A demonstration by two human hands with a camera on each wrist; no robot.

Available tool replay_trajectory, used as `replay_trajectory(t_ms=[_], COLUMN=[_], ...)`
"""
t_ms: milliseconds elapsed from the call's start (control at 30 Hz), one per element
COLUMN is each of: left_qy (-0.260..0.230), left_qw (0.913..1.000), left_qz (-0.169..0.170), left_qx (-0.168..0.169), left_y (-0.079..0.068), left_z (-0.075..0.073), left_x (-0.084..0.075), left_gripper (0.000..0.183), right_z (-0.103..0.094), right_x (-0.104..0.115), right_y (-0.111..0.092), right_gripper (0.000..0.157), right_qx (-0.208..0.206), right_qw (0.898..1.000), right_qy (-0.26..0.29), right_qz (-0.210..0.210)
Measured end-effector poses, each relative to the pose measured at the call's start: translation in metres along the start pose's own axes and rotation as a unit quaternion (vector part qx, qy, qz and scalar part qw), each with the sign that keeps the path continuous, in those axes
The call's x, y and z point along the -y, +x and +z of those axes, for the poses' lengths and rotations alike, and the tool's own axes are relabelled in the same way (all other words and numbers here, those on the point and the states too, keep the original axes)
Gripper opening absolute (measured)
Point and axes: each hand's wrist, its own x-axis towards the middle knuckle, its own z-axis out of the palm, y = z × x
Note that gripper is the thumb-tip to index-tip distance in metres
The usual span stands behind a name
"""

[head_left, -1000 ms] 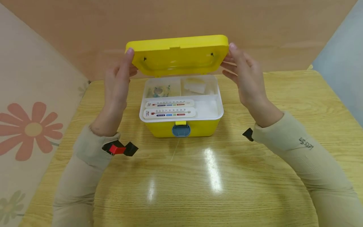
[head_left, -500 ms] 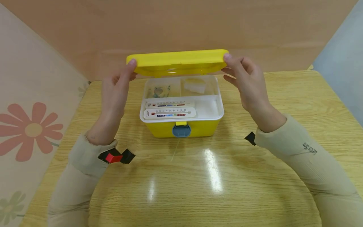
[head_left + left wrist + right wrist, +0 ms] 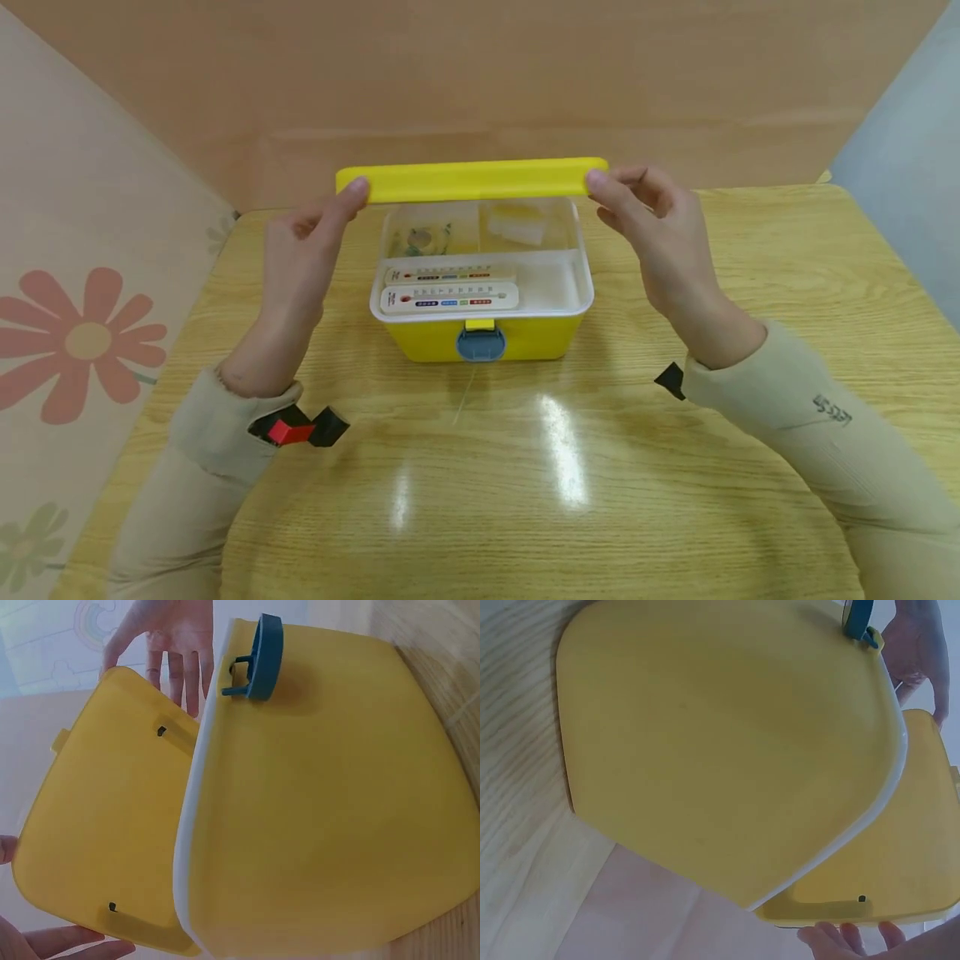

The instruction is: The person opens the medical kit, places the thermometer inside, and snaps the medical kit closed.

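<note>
A yellow storage box (image 3: 420, 337) stands on the table with its hinged yellow lid (image 3: 480, 180) raised, tilted partway over the back. My left hand (image 3: 303, 250) holds the lid's left front corner, thumb on the front edge. At the right corner, my right hand (image 3: 667, 242) holds it likewise; its fingers (image 3: 847, 937) line the lid's side in the right wrist view. A white tray (image 3: 551, 287) in the box bears two white thermometers (image 3: 450, 297). Behind it, compartments contain a small round item (image 3: 420, 240) and a white packet (image 3: 517, 225). The blue-grey latch (image 3: 481, 344) hangs unfastened in front.
The wooden table (image 3: 510, 500) reaches in front of and beside the box. Close behind the lid rises a tan wall covering (image 3: 480, 83). A flower-patterned wall (image 3: 90, 208) runs along the left, and a pale wall (image 3: 915, 183) stands at the right.
Both hands have tipped the lid forward and down, so its underside has gone from view in the head view. The box and the thermometers have stayed in place.
</note>
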Motion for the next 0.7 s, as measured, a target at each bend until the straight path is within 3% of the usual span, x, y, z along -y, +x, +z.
replay_trajectory(t_ms=[200,433,700], left_qy=[0.014,0.018,-0.015], left_qw=[0.9995,0.9984,0.9966], left_qz=[-0.013,-0.019,-0.027], left_qx=[0.024,0.049,0.076], left_y=[-0.005,-0.011,-0.019], left_z=[-0.003,-0.004,-0.005], left_x=[0.005,0.008,0.016], left_gripper=[0.052,0.053,0.055], right_z=[-0.003,-0.006,-0.010], right_x=[-0.003,-0.009,-0.012], right_y=[-0.007,-0.013,-0.020], right_gripper=[0.020,0.020,0.027], right_qx=[0.004,0.019,0.035], right_qw=[1.000,1.000,0.999], right_qy=[-0.012,-0.012,-0.035], right_qz=[0.015,-0.003,0.016])
